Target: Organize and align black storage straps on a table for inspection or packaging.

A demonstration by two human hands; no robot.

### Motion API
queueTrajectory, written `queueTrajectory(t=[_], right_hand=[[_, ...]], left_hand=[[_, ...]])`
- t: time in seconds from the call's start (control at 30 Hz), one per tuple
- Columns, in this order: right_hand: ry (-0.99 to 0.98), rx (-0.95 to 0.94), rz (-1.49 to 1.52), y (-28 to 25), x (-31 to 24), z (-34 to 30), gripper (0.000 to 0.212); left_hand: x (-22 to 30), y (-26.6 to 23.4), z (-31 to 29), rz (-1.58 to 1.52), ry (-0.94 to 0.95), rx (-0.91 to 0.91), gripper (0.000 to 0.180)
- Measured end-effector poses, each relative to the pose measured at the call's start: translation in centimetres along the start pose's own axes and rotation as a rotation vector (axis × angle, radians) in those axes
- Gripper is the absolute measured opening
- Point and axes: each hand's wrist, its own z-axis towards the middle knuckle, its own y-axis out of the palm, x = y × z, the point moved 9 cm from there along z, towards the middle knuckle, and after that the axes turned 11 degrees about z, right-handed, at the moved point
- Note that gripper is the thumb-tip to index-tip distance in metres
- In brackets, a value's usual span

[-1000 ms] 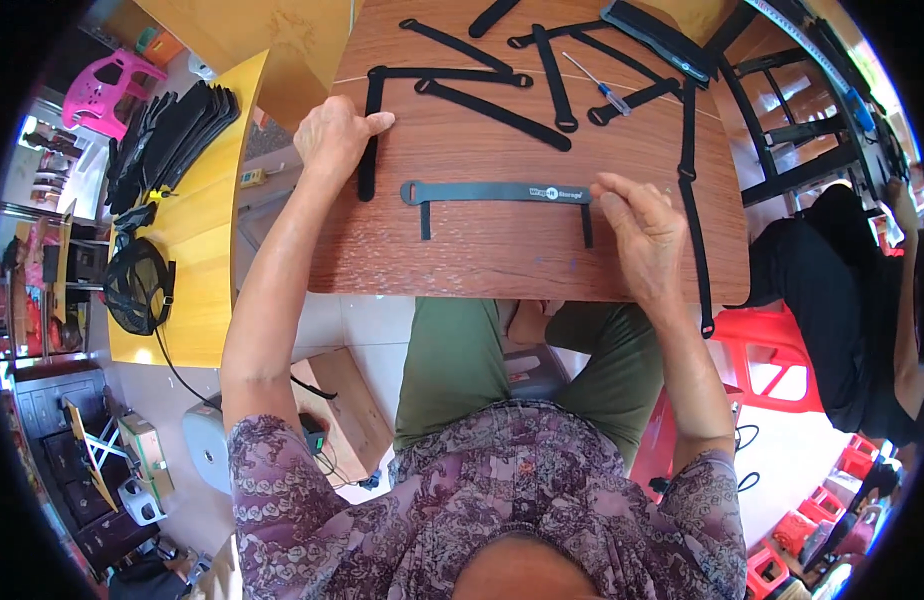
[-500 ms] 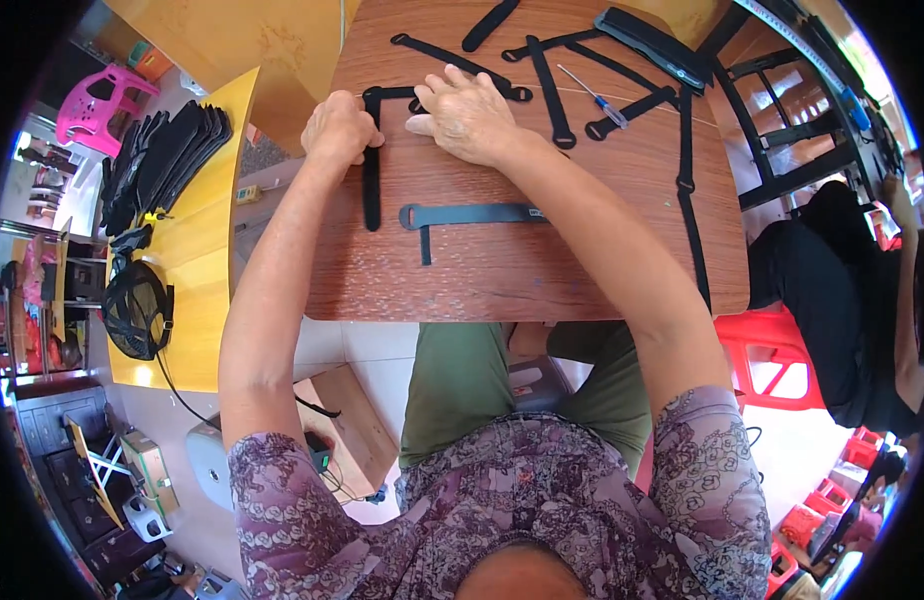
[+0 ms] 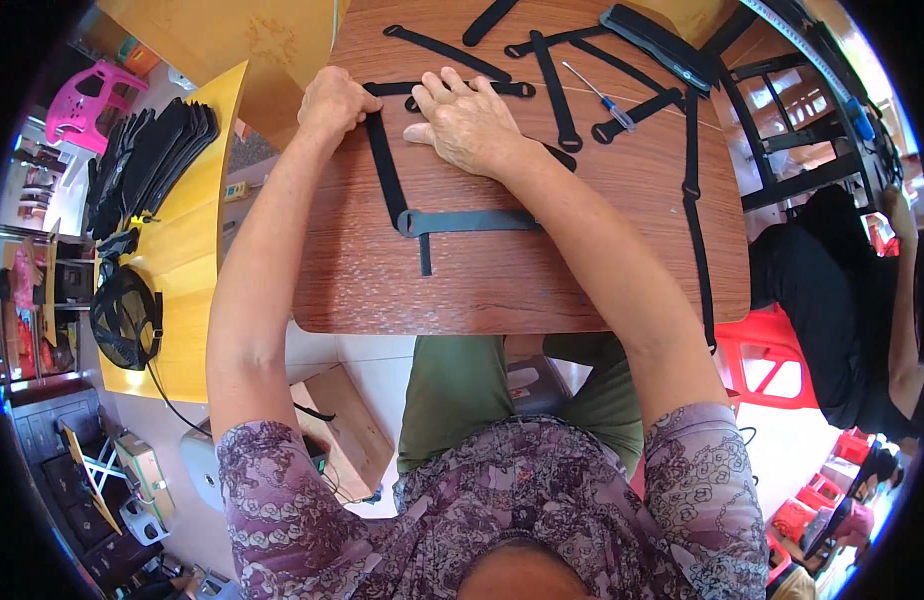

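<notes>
My left hand is closed, fingers pinching the corner where two black straps meet on the wooden table. From there a black strap slants down to the ringed end of a grey strap. My right hand lies flat with its fingers apart. It presses on a black strap with rings and partly hides it. A short black tail sticks out below the grey strap, whose right end is hidden by my right forearm.
Several more black straps lie around the far and right parts of the table. Among them are a screwdriver and a black pouch-like bundle. A yellow table at left bears stacked black pieces and a caged fan. Another person sits at right.
The lower end of the black strap by my left hand has swung right and now meets the grey strap's ring. My left hand has risen slightly; my right hand stays nearly in place.
</notes>
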Motion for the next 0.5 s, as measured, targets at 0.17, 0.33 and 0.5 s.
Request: queueTrajectory(t=[0.17,0.33,0.5], right_hand=[[0.006,0.021,0.015,0.0,0.6,-0.3,0.051],[-0.024,0.050,0.010,-0.1,0.4,-0.4,0.049],[-0.030,0.107,-0.002,0.0,0.3,-0.7,0.047]], left_hand=[[1.7,-0.7,-1.4,0.141,-0.072,0.089,0.028],[3.6,-2.6,-2.3,0.456,0.006,0.187,0.026],[7.6,-0.3,-2.5,0.876,0.283,0.264,0.021]])
